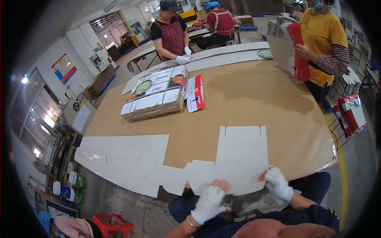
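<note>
A white die-cut cardboard sheet [243,154], with two slots in its far edge, lies before me at the near edge of the table. My left hand [210,203], in a white glove with bare fingertips, rests on its near edge, fingers stretched and thumb apart. At the sheet's right edge is my right hand [279,185], gloved the same way, its bent fingertips closed on the border. Another long white cardboard piece [123,158] extends along the table to the left, and a narrower white part [200,172] lies between them.
A strapped stack of printed cartons [158,95] stands on the brown tabletop [254,99], beside a red-and-white printed piece [195,94]. A person [170,35] in a checked apron works across the table. Another person [323,39] in yellow holds cardboard at right. A red stool [113,225] stands lower left.
</note>
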Demonstrator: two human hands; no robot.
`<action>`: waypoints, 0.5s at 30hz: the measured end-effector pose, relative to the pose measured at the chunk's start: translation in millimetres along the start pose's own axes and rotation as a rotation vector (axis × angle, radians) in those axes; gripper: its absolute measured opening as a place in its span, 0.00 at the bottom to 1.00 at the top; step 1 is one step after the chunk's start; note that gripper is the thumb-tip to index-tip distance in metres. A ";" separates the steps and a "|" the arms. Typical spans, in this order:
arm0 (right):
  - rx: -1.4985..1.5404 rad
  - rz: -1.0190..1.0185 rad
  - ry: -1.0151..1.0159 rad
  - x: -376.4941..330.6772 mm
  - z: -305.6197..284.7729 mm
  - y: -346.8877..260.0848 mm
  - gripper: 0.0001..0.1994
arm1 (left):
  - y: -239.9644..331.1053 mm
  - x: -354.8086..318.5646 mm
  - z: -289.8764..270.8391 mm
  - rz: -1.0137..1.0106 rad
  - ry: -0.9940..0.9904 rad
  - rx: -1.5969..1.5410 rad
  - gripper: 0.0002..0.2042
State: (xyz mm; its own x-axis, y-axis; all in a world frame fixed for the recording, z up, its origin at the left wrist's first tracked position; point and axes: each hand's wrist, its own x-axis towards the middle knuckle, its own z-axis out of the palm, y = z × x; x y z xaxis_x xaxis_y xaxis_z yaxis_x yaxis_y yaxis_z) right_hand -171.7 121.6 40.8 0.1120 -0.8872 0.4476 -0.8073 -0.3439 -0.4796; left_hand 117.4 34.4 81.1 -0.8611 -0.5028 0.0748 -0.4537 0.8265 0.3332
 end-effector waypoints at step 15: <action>-0.363 0.279 0.192 -140.5 -76.1 47.3 0.08 | -20.6 70.6 74.2 -0.074 0.322 -0.239 0.10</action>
State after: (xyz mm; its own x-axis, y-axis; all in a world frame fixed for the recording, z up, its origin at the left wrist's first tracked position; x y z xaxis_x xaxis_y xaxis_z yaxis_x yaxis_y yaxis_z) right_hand -269.8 253.4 12.6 -0.2184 -0.8457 0.4868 -0.9449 0.0586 -0.3221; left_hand 48.9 0.6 9.8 -0.6952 -0.6436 0.3202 -0.4131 0.7222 0.5547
